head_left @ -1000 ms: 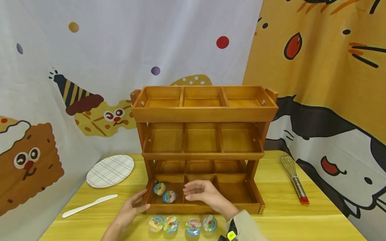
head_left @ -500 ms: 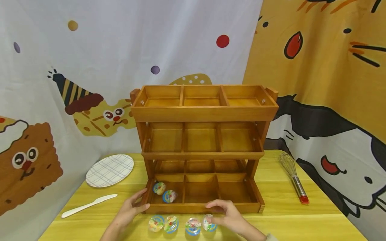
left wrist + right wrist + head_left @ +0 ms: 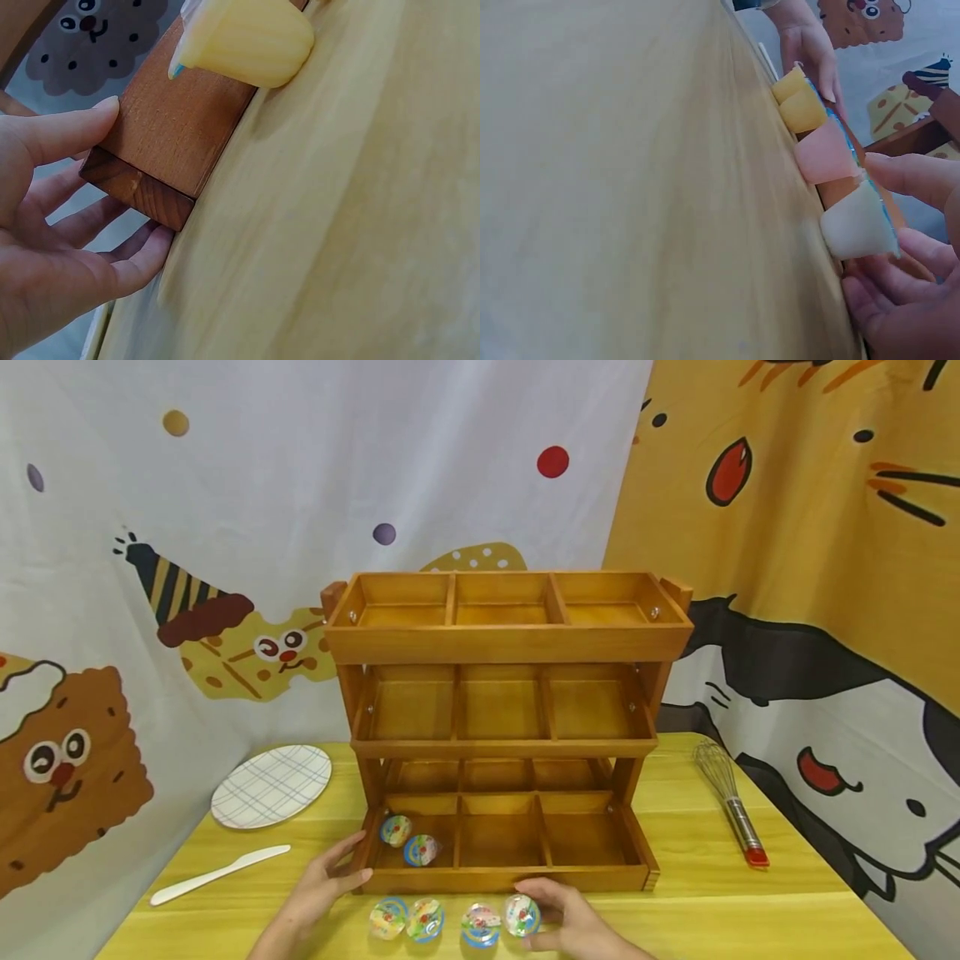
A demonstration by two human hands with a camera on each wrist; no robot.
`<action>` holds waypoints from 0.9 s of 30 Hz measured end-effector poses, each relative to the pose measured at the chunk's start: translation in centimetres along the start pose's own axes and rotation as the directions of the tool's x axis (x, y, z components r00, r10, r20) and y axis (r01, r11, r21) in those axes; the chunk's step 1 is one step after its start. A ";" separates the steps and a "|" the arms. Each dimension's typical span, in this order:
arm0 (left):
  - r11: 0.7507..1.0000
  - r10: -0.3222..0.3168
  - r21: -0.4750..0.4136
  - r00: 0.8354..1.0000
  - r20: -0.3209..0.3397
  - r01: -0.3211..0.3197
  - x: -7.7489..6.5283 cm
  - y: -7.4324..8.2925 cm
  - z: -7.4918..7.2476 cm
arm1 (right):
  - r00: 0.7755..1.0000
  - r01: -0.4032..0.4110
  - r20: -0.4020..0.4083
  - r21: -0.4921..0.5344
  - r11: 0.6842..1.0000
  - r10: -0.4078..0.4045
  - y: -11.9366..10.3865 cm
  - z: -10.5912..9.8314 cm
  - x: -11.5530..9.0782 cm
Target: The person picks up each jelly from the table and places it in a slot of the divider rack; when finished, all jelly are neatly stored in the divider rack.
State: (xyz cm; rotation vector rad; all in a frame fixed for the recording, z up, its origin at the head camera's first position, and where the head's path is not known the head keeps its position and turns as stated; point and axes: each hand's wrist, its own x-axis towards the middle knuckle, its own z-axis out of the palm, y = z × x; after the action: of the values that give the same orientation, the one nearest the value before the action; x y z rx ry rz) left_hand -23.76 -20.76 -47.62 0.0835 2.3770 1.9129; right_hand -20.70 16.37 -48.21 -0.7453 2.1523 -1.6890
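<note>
Several small jelly cups with printed lids stand in a row before the rack. At the row's right end, my right hand (image 3: 573, 922) curls its fingers and thumb around a white jelly cup (image 3: 861, 225), which still sits on the table. Beside it are a pink jelly cup (image 3: 826, 152) and two yellow ones, one of them a yellow jelly cup (image 3: 251, 41) near my left hand. Two more, including a jelly cup (image 3: 422, 850), lie in the bottom left compartment. My left hand (image 3: 318, 885) grips the front left corner of the wooden rack (image 3: 487, 881), thumb on the front board.
The rack has three tiers, each split into three compartments. To its left lie a checked oval plate (image 3: 272, 786) and a white knife (image 3: 220, 875). A whisk (image 3: 731, 803) with a red-tipped handle lies on the right. Printed curtains hang behind the table.
My right hand has come out of the bottom tier, moving forward and right to the row's rightmost jelly cup, and its fingers now surround it. My left hand stays at the rack corner.
</note>
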 end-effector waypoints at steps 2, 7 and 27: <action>1.000 0.004 0.005 1.000 0.002 -0.004 -0.1 0.1 0.0 | 1.000 0.007 0.012 0.014 1.000 -0.007 0.2 0.1 0.1; 1.000 -0.003 -0.001 1.000 -0.003 0.003 -0.1 -0.1 0.0 | 0.999 0.015 0.043 0.021 1.000 -0.016 0.5 0.3 0.3; 1.000 -0.009 -0.010 1.000 0.008 0.009 -0.3 0.4 0.1 | 1.000 -0.011 -0.010 0.017 1.000 0.011 0.1 0.2 -0.2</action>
State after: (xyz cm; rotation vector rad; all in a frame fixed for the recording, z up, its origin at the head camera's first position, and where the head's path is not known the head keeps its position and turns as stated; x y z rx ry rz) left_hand -23.41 -20.58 -47.25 0.0793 2.3586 1.9166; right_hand -20.45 16.35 -48.37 -0.7207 2.1426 -1.7067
